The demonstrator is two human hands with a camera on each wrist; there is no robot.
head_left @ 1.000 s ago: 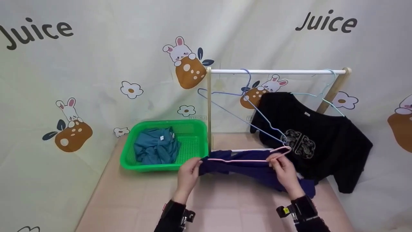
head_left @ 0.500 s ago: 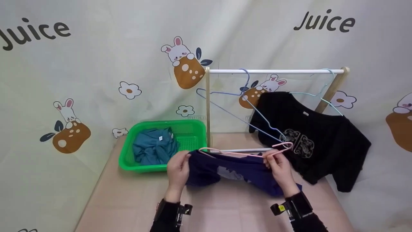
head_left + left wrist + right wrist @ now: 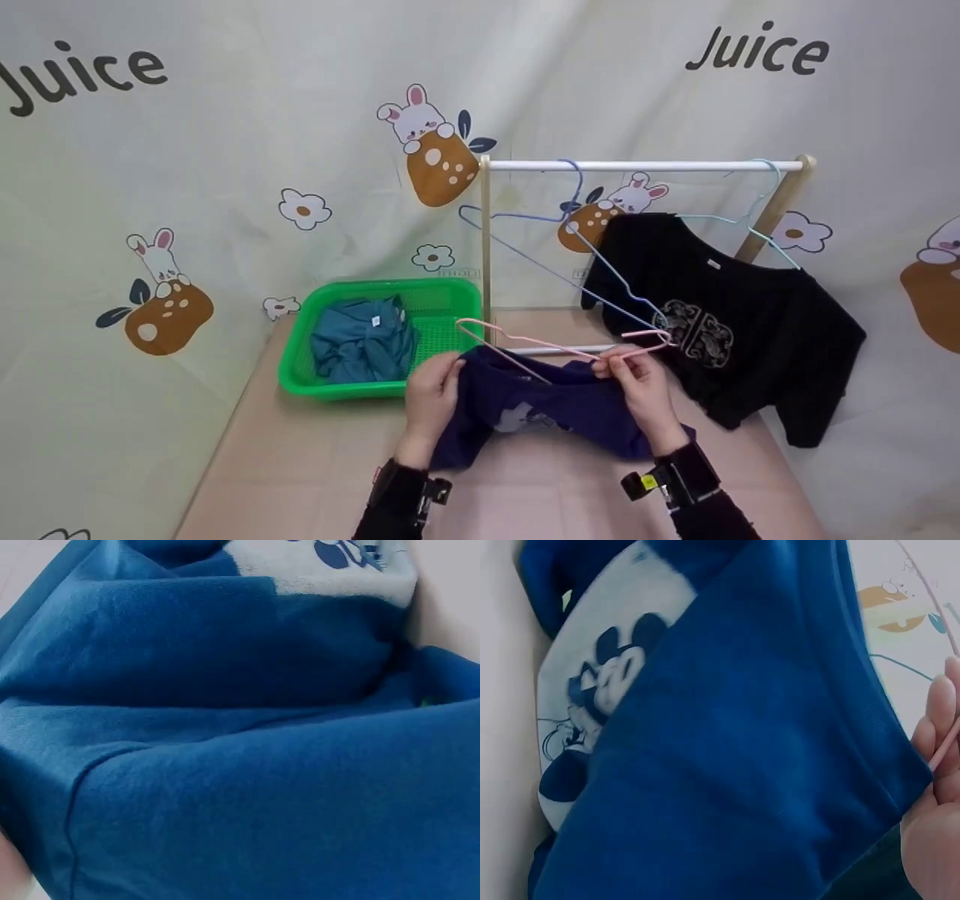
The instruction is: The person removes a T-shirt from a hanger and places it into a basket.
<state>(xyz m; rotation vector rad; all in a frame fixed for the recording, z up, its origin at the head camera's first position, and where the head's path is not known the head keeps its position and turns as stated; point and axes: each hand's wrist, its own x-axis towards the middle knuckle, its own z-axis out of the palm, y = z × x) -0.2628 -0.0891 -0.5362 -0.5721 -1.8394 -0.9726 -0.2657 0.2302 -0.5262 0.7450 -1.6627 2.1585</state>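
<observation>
In the head view, my left hand point(image 3: 431, 397) grips the upper left part of a navy T-shirt point(image 3: 600, 424). A pink clothes hanger point(image 3: 551, 348) is pinched in my right hand point(image 3: 641, 390), near its hook, beside the shirt's neckline. The hanger's left end stands above the neckline, while its lower bar dips behind the front neck edge. Blue-looking shirt cloth point(image 3: 225, 780) fills the left wrist view. A cartoon mouse print point(image 3: 615, 682) shows on the shirt in the right wrist view, where right-hand fingers point(image 3: 941, 705) hold the pink wire near the neck edge.
A green basket point(image 3: 289, 367) with a teal garment point(image 3: 367, 345) stands left of a small clothes rack point(image 3: 486, 255). From its white rail point(image 3: 660, 166) hang a bare blue hanger point(image 3: 525, 217) and a black T-shirt point(image 3: 795, 330) on a mint hanger point(image 3: 776, 184).
The hanger's left end has risen from along the shirt's top edge to above the neckline. My right hand has shifted slightly left. The shirt's grey print has come into view.
</observation>
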